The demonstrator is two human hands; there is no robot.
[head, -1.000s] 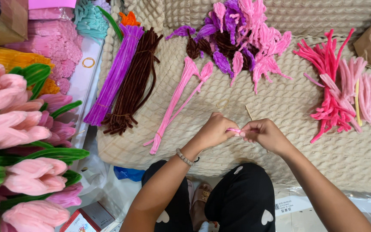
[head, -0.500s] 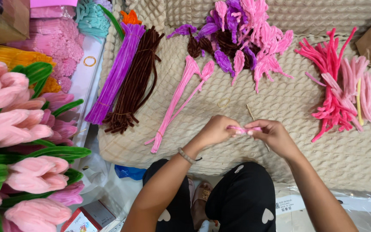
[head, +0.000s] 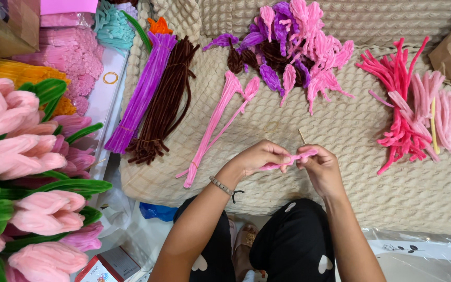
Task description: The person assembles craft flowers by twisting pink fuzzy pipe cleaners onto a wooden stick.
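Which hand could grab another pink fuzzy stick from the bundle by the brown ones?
Probably the left hand. The pink stick bundle lies on its side, while the right hand is farther off; both pinch a pink fuzzy piece.

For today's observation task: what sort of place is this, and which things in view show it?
Probably a home craft corner for making pipe-cleaner flowers. Sorted pipe-cleaner bundles lie on a beige blanket, finished pink tulips stand at the side, and the left hand and right hand hold a pink piece.
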